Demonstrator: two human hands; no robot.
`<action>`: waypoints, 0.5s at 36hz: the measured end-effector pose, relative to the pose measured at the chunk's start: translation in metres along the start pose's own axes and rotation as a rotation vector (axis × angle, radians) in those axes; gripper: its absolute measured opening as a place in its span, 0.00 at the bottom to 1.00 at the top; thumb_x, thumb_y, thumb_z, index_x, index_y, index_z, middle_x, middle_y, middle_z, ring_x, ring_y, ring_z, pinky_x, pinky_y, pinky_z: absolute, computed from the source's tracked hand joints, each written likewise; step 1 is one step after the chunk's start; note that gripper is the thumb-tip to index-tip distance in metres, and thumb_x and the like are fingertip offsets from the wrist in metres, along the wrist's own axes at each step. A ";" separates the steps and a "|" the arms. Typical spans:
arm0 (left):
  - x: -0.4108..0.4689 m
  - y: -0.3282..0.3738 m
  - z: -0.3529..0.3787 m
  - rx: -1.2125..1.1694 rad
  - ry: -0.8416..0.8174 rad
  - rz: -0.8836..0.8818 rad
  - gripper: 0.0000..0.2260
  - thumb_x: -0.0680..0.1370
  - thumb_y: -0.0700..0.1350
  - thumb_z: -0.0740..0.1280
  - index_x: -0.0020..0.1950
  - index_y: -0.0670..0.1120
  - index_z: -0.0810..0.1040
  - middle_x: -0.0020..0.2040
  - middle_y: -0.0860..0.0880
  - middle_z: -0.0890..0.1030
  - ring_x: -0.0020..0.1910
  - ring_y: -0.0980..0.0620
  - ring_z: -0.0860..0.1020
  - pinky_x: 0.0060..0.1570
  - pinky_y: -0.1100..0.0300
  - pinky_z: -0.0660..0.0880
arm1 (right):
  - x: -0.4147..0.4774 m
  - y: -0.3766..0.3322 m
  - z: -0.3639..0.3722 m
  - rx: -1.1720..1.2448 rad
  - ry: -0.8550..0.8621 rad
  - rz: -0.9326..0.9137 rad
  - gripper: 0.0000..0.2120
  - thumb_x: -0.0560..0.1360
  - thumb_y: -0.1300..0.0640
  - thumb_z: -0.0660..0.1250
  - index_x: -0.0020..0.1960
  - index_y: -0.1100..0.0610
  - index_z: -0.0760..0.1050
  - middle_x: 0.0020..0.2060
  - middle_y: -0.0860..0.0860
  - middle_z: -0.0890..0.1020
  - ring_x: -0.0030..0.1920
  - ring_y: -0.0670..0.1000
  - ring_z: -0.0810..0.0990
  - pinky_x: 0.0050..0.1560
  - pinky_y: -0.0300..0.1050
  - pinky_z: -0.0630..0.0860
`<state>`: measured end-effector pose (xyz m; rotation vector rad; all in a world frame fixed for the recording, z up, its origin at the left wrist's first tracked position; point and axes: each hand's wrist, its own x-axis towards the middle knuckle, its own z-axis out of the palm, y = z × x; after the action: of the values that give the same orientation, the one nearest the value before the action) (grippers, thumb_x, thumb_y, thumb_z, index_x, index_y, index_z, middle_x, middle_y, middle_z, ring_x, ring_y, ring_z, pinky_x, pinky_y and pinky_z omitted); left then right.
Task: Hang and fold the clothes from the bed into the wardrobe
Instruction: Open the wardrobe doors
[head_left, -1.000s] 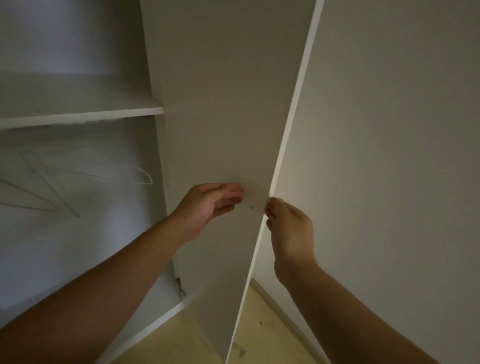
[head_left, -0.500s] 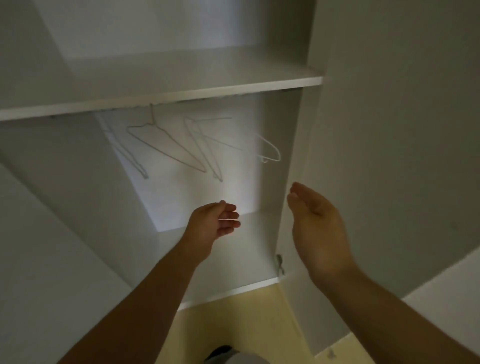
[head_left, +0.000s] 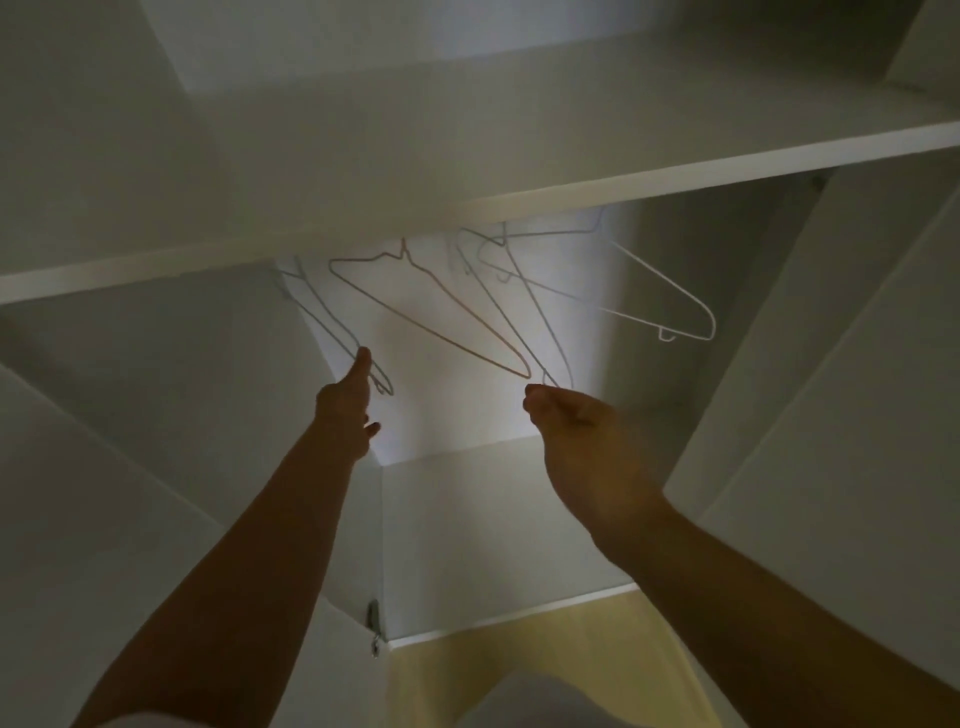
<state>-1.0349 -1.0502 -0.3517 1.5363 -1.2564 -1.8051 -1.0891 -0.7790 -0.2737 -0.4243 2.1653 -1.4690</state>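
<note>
Four wire hangers (head_left: 426, 323); left hand (head_left: 345, 405), right hand (head_left: 582, 431)

Dim light falls on the white wardrobe (head_left: 857, 364), its shelf (head_left: 519, 156) overhead, pale yellow floor (head_left: 571, 654) below.

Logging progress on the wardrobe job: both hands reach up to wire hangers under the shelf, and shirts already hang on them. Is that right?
Not quite. In the head view the left hand and right hand do reach up to the wire hangers under the shelf, but the hangers are bare; no shirts hang on them.
</note>
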 end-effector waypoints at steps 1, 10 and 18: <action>0.012 0.004 -0.001 0.000 -0.019 -0.024 0.41 0.70 0.66 0.73 0.74 0.43 0.67 0.64 0.42 0.72 0.60 0.41 0.73 0.53 0.47 0.76 | 0.004 -0.001 0.004 0.004 0.000 0.014 0.18 0.82 0.47 0.60 0.48 0.61 0.78 0.45 0.55 0.82 0.45 0.34 0.77 0.32 0.22 0.70; 0.074 0.018 0.004 -0.113 -0.258 -0.107 0.46 0.66 0.64 0.77 0.78 0.49 0.63 0.74 0.39 0.65 0.66 0.38 0.73 0.60 0.43 0.75 | 0.025 -0.008 0.019 0.165 0.013 0.211 0.15 0.81 0.50 0.64 0.39 0.55 0.81 0.49 0.59 0.83 0.53 0.57 0.82 0.62 0.53 0.77; 0.083 0.009 0.012 -0.141 -0.273 -0.079 0.21 0.66 0.52 0.82 0.54 0.47 0.82 0.53 0.46 0.85 0.47 0.48 0.86 0.39 0.54 0.81 | 0.032 -0.011 0.028 0.226 0.036 0.258 0.11 0.78 0.52 0.64 0.51 0.60 0.77 0.55 0.64 0.78 0.60 0.65 0.77 0.64 0.64 0.73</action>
<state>-1.0710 -1.1172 -0.3880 1.3124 -1.1707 -2.1635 -1.1007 -0.8215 -0.2790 -0.0386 1.9649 -1.5578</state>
